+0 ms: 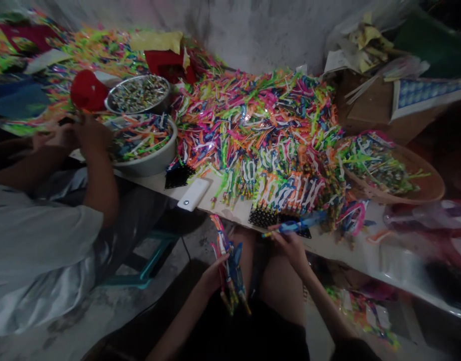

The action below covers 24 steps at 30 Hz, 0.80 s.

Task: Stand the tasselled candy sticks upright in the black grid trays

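Note:
My left hand [214, 273] is closed around a bunch of colourful strips [232, 265], blue, pink and orange, over my lap. At the table's front edge my right hand [290, 246] pinches a blue strip piece [296, 224] with a yellowish end, slightly blurred. Just beyond it lies a black perforated rack [263, 217], with rows of white, orange and blue strips [288, 190] standing against it. A large heap of multicoloured strips [253, 110] covers the table behind the rack.
A white phone-like device [194, 194] lies at the table edge [215, 206]. Bowls [142, 168] and a red cap-like object [88, 90] stand left, near a person's hands [80, 133]. An orange basket [429, 180] stands right; a teal stool [140, 278] is below.

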### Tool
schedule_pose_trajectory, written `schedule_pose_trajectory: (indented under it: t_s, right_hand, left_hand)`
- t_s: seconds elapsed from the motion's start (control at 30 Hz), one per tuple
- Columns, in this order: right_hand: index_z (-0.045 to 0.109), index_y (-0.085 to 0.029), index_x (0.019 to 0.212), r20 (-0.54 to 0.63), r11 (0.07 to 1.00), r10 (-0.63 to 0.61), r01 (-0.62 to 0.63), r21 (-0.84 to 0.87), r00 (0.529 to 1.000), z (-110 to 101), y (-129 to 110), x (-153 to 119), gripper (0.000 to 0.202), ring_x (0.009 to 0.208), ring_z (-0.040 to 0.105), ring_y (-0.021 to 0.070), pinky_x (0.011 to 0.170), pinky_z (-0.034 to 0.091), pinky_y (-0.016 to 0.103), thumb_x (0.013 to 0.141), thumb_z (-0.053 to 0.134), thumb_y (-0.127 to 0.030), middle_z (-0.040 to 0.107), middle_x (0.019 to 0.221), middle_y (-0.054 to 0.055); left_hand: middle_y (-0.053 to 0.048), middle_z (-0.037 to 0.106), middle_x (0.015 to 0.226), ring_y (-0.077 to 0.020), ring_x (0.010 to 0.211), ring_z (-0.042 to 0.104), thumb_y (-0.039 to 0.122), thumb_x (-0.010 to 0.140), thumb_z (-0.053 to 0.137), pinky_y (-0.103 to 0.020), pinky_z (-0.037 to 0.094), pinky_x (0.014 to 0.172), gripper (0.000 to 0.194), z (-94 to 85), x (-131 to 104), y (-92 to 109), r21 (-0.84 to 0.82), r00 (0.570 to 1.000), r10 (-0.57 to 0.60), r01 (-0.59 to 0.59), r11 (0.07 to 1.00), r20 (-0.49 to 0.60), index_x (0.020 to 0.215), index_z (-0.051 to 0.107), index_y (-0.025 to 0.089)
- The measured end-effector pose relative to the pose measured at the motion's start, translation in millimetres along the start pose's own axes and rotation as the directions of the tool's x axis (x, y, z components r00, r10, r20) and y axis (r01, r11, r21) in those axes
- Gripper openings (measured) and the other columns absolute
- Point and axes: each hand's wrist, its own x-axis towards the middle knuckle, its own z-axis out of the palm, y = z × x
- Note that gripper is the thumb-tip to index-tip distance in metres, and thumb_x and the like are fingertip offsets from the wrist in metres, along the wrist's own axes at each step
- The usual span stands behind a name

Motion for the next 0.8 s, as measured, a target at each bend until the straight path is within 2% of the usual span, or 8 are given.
schedule_pose_trajectory:
  t_s: [0.07,0.17,0.27,0.33,0.43,0.57,0.67,0.8]
  right_hand:
    - [0.066,-0.018,0.093,0.028,0.997,0.015,-0.017,0.077,0.999,13,-8,20,0.036,0.061,0.065,0.0193,0.058,0.056,0.033,0.078,0.058,-0.05,0.07,0.08,0.006]
    - [0.064,-0.021,0.095,0.064,0.984,0.03,-0.041,0.173,0.997,28,-5,37,0.038,0.078,0.068,0.0235,0.064,0.059,0.035,0.074,0.061,-0.053,0.069,0.095,0.008]
    - [0.063,-0.019,0.088,0.065,0.985,0.054,-0.064,0.16,0.996,36,7,45,0.044,0.077,0.069,0.025,0.064,0.059,0.037,0.07,0.062,-0.06,0.07,0.085,0.008]
    - [0.06,-0.018,0.082,0.002,0.993,0.061,-0.061,0.103,0.998,38,16,49,0.045,0.064,0.068,0.0228,0.058,0.058,0.035,0.068,0.063,-0.061,0.068,0.073,0.006]
    - [0.057,-0.018,0.079,-0.145,0.999,0.031,-0.033,-0.014,0.989,45,23,52,0.043,0.053,0.064,0.0184,0.051,0.054,0.029,0.07,0.063,-0.06,0.067,0.066,0.004]
    - [0.054,-0.018,0.071,-0.314,0.986,-0.074,0.022,-0.167,0.947,61,28,51,0.039,0.054,0.062,0.0169,0.053,0.05,0.026,0.074,0.06,-0.057,0.065,0.062,0.003]
    - [0.052,-0.019,0.069,-0.411,0.975,-0.134,0.047,-0.215,0.902,73,34,50,0.036,0.057,0.063,0.0173,0.057,0.05,0.026,0.076,0.06,-0.054,0.066,0.065,0.005]
    - [0.053,-0.019,0.069,-0.429,0.952,-0.193,0.062,-0.299,0.883,82,44,50,0.033,0.06,0.064,0.0178,0.06,0.05,0.026,0.077,0.059,-0.051,0.067,0.067,0.006]
  left_hand:
    - [-0.004,0.07,0.065,-0.0181,0.062,0.067,0.024,0.082,0.059,-0.027,0.051,0.066,0.017,-0.2,1,-4,0.0,1.0,-0.007,0.007,1.0,-0.022,0.088,0.067,0.01]
    - [-0.005,0.07,0.065,-0.0167,0.058,0.066,0.025,0.08,0.062,-0.025,0.05,0.06,0.015,-1.2,2,-8,-0.011,0.999,-0.011,0.01,1.0,-0.034,0.083,0.067,0.01]
    - [-0.003,0.068,0.062,-0.0157,0.057,0.066,0.026,0.076,0.067,-0.024,0.05,0.059,0.016,-2.4,3,-10,-0.031,1.0,-0.001,0.001,1.0,-0.02,0.082,0.066,0.011]
    - [-0.003,0.069,0.064,-0.016,0.058,0.066,0.027,0.074,0.069,-0.025,0.05,0.06,0.02,-2.7,4,-10,-0.04,1.0,0.009,-0.009,0.999,-0.018,0.086,0.066,0.012]
    - [-0.004,0.069,0.07,-0.0164,0.06,0.066,0.028,0.068,0.075,-0.026,0.05,0.061,0.029,-1.3,5,-13,-0.039,0.999,0.03,-0.031,0.999,-0.023,0.091,0.065,0.013]
    - [-0.004,0.069,0.074,-0.0175,0.063,0.065,0.028,0.061,0.08,-0.028,0.049,0.064,0.041,5.5,5,-19,-0.003,0.991,0.13,-0.13,0.992,0.015,0.095,0.063,0.014]
    - [-0.003,0.067,0.074,-0.0171,0.061,0.064,0.027,0.059,0.081,-0.028,0.047,0.063,0.047,12.8,1,-21,0.02,0.977,0.206,-0.208,0.978,0.049,0.1,0.062,0.016]
    - [-0.001,0.065,0.068,-0.0151,0.055,0.061,0.026,0.058,0.081,-0.025,0.044,0.056,0.045,17.9,-1,-19,0.039,0.974,0.221,-0.223,0.974,0.048,0.097,0.062,0.015]
